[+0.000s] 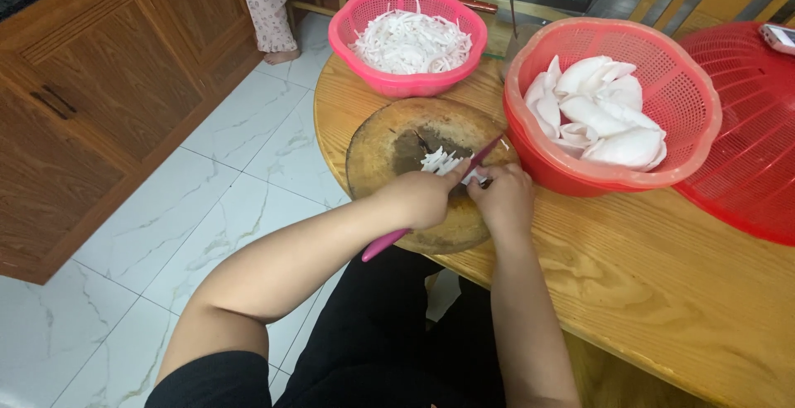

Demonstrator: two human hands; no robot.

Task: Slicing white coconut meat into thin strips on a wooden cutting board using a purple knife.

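Slicing white coconut pieces [441, 162] on the round wooden chopping block [389, 147], left hand [422, 198] closed around a pink-handled knife [389, 242], right hand [501, 197] pinching the piece down right beside the blade. Risking a nicked fingertip if slipping; block overhanging the surface [662, 284] edge, possibly tipping under pressure.
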